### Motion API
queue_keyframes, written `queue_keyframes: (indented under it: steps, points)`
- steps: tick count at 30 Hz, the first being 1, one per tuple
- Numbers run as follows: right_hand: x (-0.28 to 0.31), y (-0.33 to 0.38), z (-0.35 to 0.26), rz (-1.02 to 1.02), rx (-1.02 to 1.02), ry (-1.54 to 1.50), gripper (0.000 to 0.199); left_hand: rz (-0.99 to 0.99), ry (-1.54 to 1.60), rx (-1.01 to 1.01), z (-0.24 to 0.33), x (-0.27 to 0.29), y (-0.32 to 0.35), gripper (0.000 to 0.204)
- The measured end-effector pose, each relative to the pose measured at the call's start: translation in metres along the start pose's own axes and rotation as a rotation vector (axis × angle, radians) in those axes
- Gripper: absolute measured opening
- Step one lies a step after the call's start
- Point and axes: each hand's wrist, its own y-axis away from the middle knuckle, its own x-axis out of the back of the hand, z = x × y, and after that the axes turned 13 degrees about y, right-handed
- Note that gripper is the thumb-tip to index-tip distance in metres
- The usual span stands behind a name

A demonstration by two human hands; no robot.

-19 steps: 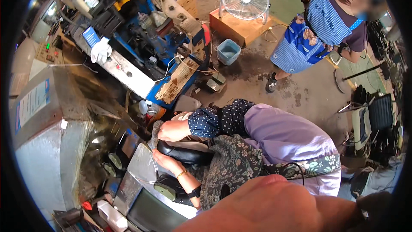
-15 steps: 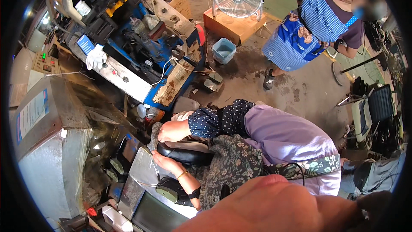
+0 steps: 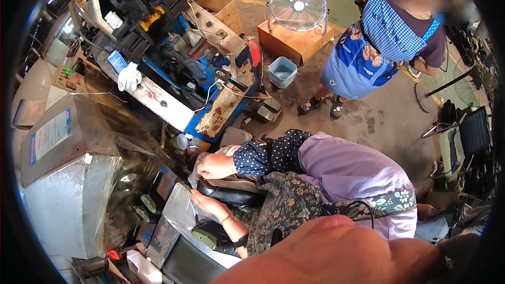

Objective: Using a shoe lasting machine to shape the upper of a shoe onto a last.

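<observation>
My right hand [image 3: 215, 167], in a dark polka-dot sleeve, is closed on a bunched grey cloth [image 3: 193, 171] at the end of a black shoe [image 3: 231, 194]. The shoe lies on its side in front of my floral apron, its pale lining showing above the black upper. From below, my left hand [image 3: 209, 203], with a gold bracelet and a dark wristband, holds the shoe along its side; some of its fingers are hidden. Beside my left wrist, another black shoe [image 3: 209, 235] with a greenish sole part rests on a metal surface [image 3: 178, 208].
More black shoes [image 3: 152, 203] sit to the left, beside a grey metal machine housing [image 3: 79, 168]. Beyond is a blue and white machine [image 3: 163, 108] with a white glove [image 3: 129, 77] on it. A fan [image 3: 298, 6], a bucket [image 3: 282, 72] and a standing person [image 3: 368, 47] are farther off.
My view has shifted slightly, so the surroundings sit lower and further right. The right hand's fingers have curled in, and the cloth looks more bunched. The standing person has turned a little.
</observation>
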Motion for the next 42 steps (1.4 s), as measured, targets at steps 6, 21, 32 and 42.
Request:
queue_keyframes:
  steps: [6, 21, 32, 42]
  points:
    - [-0.005, -0.001, -0.011, -0.163, 0.224, -0.046, 0.019, 0.046, -0.011, -0.006, -0.024, 0.033, -0.010, 0.059]
    - [-0.028, -0.002, -0.005, -0.076, 0.150, -0.011, 0.017, 0.085, -0.073, -0.033, -0.022, 0.028, -0.005, 0.054]
    - [-0.048, 0.007, 0.029, -0.109, -0.014, -0.139, 0.017, 0.085, -0.056, 0.003, -0.012, 0.008, -0.004, 0.051]
    - [-0.040, -0.011, 0.025, -0.204, 0.069, -0.118, 0.020, 0.123, 0.001, -0.049, -0.020, 0.014, -0.004, 0.050]
